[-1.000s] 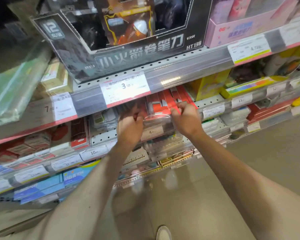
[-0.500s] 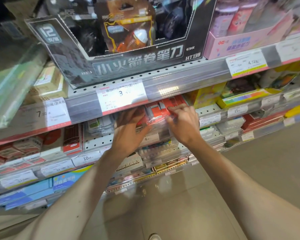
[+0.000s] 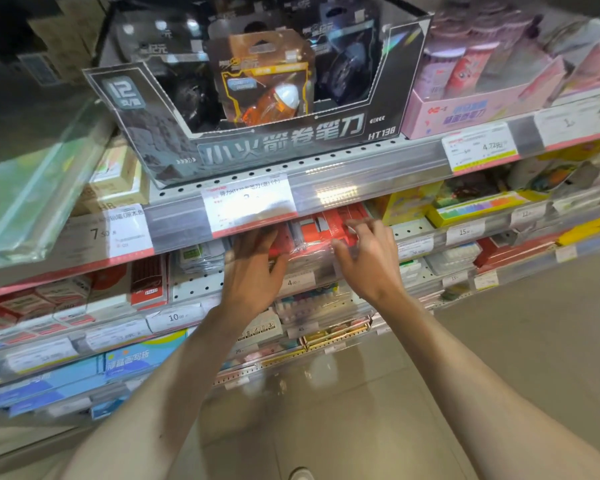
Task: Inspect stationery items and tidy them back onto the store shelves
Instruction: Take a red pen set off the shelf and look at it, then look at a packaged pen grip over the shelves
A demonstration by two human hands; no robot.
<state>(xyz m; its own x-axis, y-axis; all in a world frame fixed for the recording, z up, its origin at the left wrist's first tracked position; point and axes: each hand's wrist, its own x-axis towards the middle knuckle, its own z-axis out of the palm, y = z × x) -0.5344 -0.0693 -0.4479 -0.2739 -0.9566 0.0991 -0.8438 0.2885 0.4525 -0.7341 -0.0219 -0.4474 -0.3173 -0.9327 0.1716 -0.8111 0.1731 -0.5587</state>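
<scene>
Under the upper shelf lip: red stationery packs in clear wrap [image 3: 321,233], on the second shelf [image 3: 194,289].
Left hand [image 3: 253,271]: fingers extended, pressing the packs' left end.
Right hand [image 3: 368,258]: fingers curled, resting on the right end.
Direction: packs lie just beyond both hands, long axis left-right.
Nearer hand: neither clearly.
Count: two hands; pack number unclear.

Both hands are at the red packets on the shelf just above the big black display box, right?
Not quite. In the head view the left hand and right hand are at the red packets, but that shelf is just below the big black display box, not above it. The box stands on the shelf over the packets.
</scene>
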